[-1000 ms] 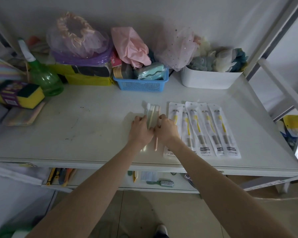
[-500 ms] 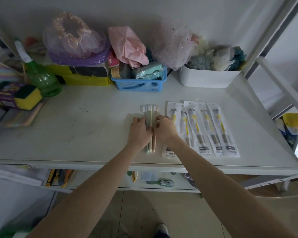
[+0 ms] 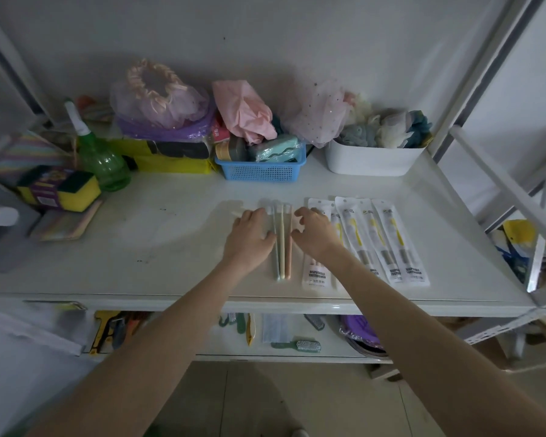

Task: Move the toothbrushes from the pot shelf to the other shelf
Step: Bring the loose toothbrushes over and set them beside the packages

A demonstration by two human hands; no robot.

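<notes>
1. Your left hand (image 3: 249, 236) and right hand (image 3: 314, 233) lie palm-down on the white shelf top (image 3: 177, 241), one on each side of a small bundle of loose pastel plastic toothbrushes (image 3: 281, 244). The fingers of both are spread and fairly straight, gripping nothing, and they flank the handles rather than curl round them.

2. The bundle lies near the shelf's front edge, just left of a row of clear-and-white packaged yellow toothbrushes (image 3: 379, 238). Your right hand partly covers the leftmost packet.

3. The step in hand looks like squaring up the loose brushes. To do it well, press in evenly from both sides so the handles close up side by side, none riding over its neighbour.

4. Keep the right hand's heel light on the packets, or the neat row may skew.

5. The loose brushes run front to back. Their white bristle heads point away from you toward the blue perforated plastic basket (image 3: 260, 167), and their handle ends reach toward the front edge. The packets lie roughly parallel, fanning slightly rightward.
</notes>
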